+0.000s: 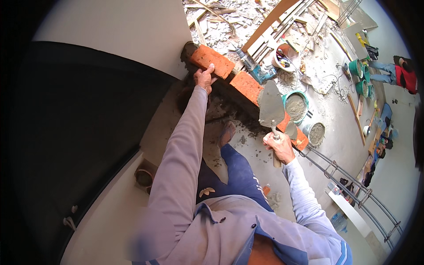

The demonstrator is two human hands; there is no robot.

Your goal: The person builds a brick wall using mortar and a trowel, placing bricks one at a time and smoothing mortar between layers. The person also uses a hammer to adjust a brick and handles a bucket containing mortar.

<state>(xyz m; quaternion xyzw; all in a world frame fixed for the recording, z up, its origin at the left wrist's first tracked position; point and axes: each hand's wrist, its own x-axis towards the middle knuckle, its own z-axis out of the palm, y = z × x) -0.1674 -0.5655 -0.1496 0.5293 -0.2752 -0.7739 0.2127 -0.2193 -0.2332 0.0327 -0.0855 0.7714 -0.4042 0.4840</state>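
Note:
My left hand (204, 78) grips the near side of an orange brick (212, 59) at the end of a low brick row, beside a mortar-smeared wall end (189, 52). A second orange brick (245, 85) lies to its right along the row. My right hand (279, 146) holds a trowel (271, 103) by its handle, its broad blade coated in grey mortar. Beneath and right of the trowel are more orange bricks (299, 140) with a lump of mortar. Just behind stand a green bucket of mortar (296, 106) and a second container of mortar (316, 134).
A cordless drill (256, 66) and tool bucket (286, 57) sit behind the bricks, amid timber and rubble (207, 17). A co-worker's legs (382, 75) show at right near stacked green buckets (355, 68). A rebar cage (353, 190) runs along the lower right. A dark panel (88, 110) fills the left.

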